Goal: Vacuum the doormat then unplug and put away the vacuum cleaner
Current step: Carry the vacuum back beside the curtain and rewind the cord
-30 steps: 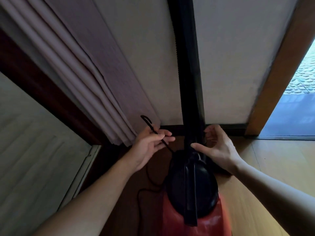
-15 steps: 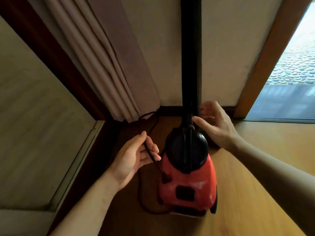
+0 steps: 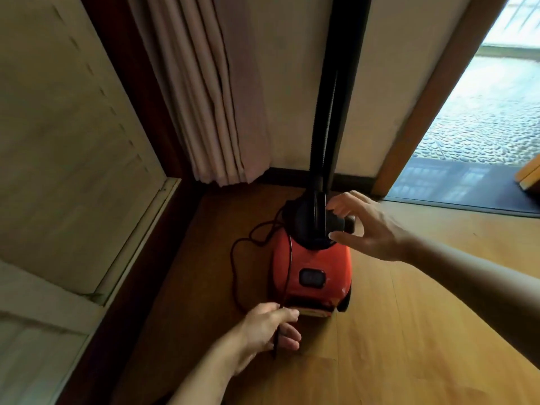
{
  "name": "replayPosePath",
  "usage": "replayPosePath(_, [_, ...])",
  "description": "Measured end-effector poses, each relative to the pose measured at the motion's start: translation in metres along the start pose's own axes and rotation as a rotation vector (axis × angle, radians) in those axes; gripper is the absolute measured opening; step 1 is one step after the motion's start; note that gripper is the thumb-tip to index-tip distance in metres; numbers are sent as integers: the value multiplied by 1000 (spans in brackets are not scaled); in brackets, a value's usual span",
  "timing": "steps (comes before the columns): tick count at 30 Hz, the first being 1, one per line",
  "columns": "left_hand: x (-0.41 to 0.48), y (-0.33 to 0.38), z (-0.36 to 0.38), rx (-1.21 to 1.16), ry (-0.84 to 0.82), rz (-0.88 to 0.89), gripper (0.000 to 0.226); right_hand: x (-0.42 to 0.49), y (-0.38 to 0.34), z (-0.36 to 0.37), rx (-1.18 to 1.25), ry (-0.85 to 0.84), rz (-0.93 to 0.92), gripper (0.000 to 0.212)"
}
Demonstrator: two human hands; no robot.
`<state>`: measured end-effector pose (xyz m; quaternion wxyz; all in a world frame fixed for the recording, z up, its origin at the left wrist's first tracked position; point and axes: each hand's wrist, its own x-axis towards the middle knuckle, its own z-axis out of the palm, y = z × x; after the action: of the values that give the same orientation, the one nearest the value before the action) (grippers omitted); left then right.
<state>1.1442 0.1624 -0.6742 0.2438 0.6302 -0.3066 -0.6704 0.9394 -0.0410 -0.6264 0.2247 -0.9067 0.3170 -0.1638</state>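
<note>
The left hand [image 3: 268, 328] pinches the black power cord [image 3: 288, 270] between thumb and fingers, just before the near end of the red vacuum cleaner [image 3: 318, 267], which stands on the wooden floor [image 3: 409, 331]. From that hand the cord runs up along the vacuum's side. More of it loops on the floor beyond. The right hand [image 3: 371, 229] is released, fingers spread at the vacuum's black top. Whether it touches the top, I cannot tell.

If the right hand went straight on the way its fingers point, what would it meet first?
Most likely the black top of the vacuum cleaner, beside its upright handle. The right hand is open, fingertips seemingly just short of it; depth is unclear from one view.
</note>
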Motion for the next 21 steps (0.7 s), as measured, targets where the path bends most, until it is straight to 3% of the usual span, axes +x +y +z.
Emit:
replayPosePath(3, [-3, -10, 5, 109, -198, -86, 36, -4, -10, -35, -93, -69, -16, 46])
replayPosePath(5, [-4, -14, 3, 50, -221, -144, 45, -7, -18, -53, -119, -89, -18, 42])
replayPosePath(9, [-2, -12, -1, -44, 20, -37, 61, -12, -36, -61, -143, -142, -21, 42])
replayPosePath(13, [23, 18, -11, -77, 381, 258, 49, -6, -34, -25, -124, -156, -76, 47])
replayPosePath(15, [41, 35, -14, -29, 422, 321, 46, -7, -27, 2, -73, -110, -52, 48])
replayPosePath(21, [84, 50, -8, -12, 380, 385, 11, -30, -13, 68, 19, 119, 58, 41])
